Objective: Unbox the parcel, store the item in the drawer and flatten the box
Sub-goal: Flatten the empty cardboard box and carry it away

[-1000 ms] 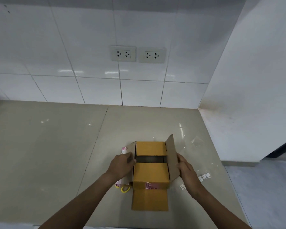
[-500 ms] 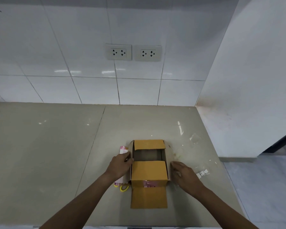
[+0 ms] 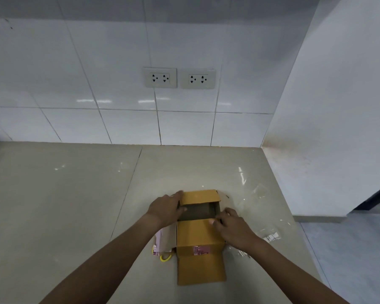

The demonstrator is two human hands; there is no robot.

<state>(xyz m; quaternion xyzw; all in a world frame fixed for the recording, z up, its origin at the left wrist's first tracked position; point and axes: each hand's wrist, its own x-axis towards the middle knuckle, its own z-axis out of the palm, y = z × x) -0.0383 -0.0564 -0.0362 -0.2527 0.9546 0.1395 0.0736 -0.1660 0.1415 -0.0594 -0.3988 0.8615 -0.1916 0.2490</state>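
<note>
Head view: box (image 3: 199, 232) sits on the counter (image 3: 64, 194), near edge, right of centre. Both side flaps were standing a second ago; now they're pushed down and out, so the box reads much flatter. Far flap and near flap are folded out, and the cavity between them looks dark and empty.

Left hand (image 3: 166, 208) has moved up to the far-left corner, fingers curled over the rim, gripping cardboard only. Right hand (image 3: 230, 227) is spread flat, pressing the near-right top panel, holding nothing.

Pink packet (image 3: 160, 242) with a yellow loop lies just left of the box, partly under the left forearm. If that's the item, it's out but not stored. Drawer not in view. Clear plastic wrap (image 3: 259, 194) lies right of the box.

Judgement: flattening is underway, storing possibly pending.
</note>
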